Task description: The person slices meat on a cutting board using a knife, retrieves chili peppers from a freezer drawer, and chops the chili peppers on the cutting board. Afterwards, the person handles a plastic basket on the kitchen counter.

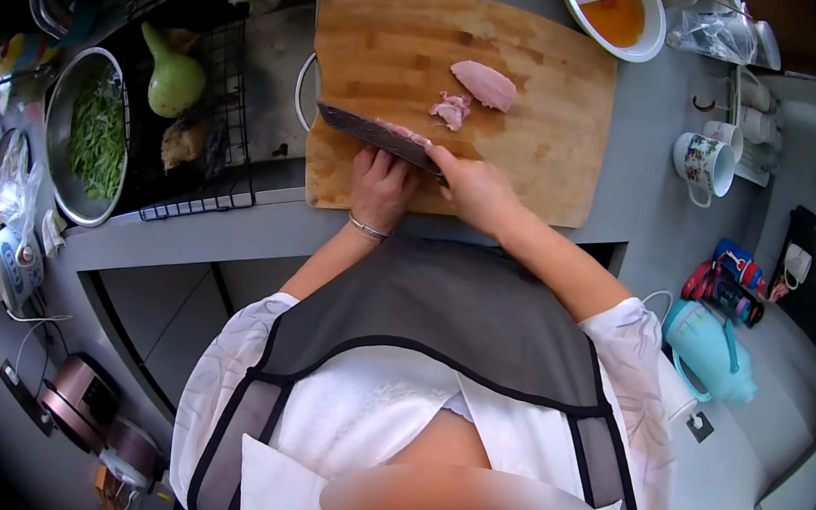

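Observation:
My right hand [477, 194] is closed round the handle of a kitchen knife [366, 133]. Its broad dark blade points left over the wooden cutting board [538, 174]. A strip of pale pink raw meat [404, 132] shows along the far side of the blade. Close against the near side, my left hand [382, 188] has its fingers curled down on the meat; the blade and the fingers hide most of the contact. Farther back on the board lie a larger smooth piece of meat [485, 84] and a small ragged scrap [451, 111].
Left of the board, a green gourd [174, 79] lies by a black wire rack [234, 104], with a metal bowl of chopped greens [100, 134] beyond. A white bowl of orange liquid [650, 43] stands at back right, and a floral mug [702, 166] farther right.

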Tool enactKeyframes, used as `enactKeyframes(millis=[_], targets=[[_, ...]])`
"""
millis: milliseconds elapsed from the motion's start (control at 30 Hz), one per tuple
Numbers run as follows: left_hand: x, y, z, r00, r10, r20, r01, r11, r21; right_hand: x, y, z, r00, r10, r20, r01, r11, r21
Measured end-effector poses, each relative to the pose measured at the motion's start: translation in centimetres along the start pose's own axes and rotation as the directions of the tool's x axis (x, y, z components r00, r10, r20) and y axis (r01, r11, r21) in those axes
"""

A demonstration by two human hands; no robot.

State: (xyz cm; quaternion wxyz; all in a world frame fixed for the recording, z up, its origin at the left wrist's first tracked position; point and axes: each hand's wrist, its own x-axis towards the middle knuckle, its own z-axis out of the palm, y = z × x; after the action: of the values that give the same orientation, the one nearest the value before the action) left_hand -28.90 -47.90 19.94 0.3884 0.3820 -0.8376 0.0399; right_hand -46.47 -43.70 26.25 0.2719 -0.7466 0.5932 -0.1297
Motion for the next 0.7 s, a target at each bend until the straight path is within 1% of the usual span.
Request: enactKeyframes(millis=[33,67,100,167,200,267,333,400,500,533,567,600,633,667,700], targets=[[-0.1,-0.2,0.1,1.0,-0.013,0.0,0.013,1.0,-0.013,0.6,0.1,0.7,0.998,-0.051,-0.029,0.051,0.999,-0.005],[-0.3,-0.2,0.1,1.0,-0.016,0.001,0.016,1.0,-0.015,-0.1,1.1,0.8,0.997,-0.041,-0.068,0.044,0.998,0.04],[-0.4,-0.1,-0.1,1.0,-0.001,0.017,0.001,1.0,-0.008,-1.4,1.7,0.1,0.997,-0.039,-0.064,0.042,0.998,0.039],[-0.3,0.0,-0.4,0.999,0.01,0.034,-0.01,1.0,-0.003,-4.4,2.3,-1.7,0.992,0.099,0.083,-0.102,0.995,0.023],[0.2,-0.1,-0.5,0.999,0.031,0.019,-0.03,0.999,-0.013,-4.7,2.5,-2.2,0.991,0.108,0.084,-0.113,0.992,0.063],[0.6,-0.2,-0.4,0.999,0.052,0.0,-0.052,0.998,-0.024,-2.9,1.4,-2.6,0.992,0.088,0.086,-0.093,0.994,0.057],[0.7,-0.1,-0.2,1.0,-0.011,-0.02,0.01,1.0,-0.024,0.2,0.0,-2.2,0.994,0.068,0.088,-0.072,0.996,0.05],[0.4,-0.3,-0.1,1.0,-0.021,-0.002,0.021,0.999,-0.033,2.9,-1.2,-1.5,0.997,-0.045,0.07,0.047,0.999,-0.027],[-0.2,-0.5,-0.3,0.999,-0.026,0.026,0.027,0.999,-0.04,0.9,0.9,-0.9,0.999,-0.034,0.019,0.034,0.999,0.015],[-0.3,-0.4,-0.3,0.999,-0.021,0.035,0.022,0.999,-0.039,-1.0,2.1,-0.9,0.999,-0.034,0.017,0.034,0.999,0.012],[0.0,-0.1,-0.2,0.999,-0.02,0.032,0.021,0.999,-0.04,-3.6,3.7,-1.0,1.0,0.014,0.028,-0.016,0.999,0.051],[0.4,0.3,-0.3,1.0,0.01,-0.021,-0.011,0.999,-0.036,-4.8,3.7,-1.6,0.998,0.054,0.042,-0.057,0.994,0.09],[0.6,0.5,-0.3,0.996,0.041,-0.075,-0.043,0.999,-0.03,-4.4,3.4,-1.8,0.998,0.046,0.041,-0.049,0.995,0.088],[0.4,0.7,-0.3,0.996,0.04,-0.079,-0.042,0.999,-0.023,-3.5,2.7,-2.0,0.996,0.053,0.068,-0.058,0.996,0.069],[0.0,0.9,-0.2,0.999,0.025,-0.047,-0.025,1.0,0.008,-2.4,1.7,-2.1,0.994,0.061,0.095,-0.066,0.997,0.05]])
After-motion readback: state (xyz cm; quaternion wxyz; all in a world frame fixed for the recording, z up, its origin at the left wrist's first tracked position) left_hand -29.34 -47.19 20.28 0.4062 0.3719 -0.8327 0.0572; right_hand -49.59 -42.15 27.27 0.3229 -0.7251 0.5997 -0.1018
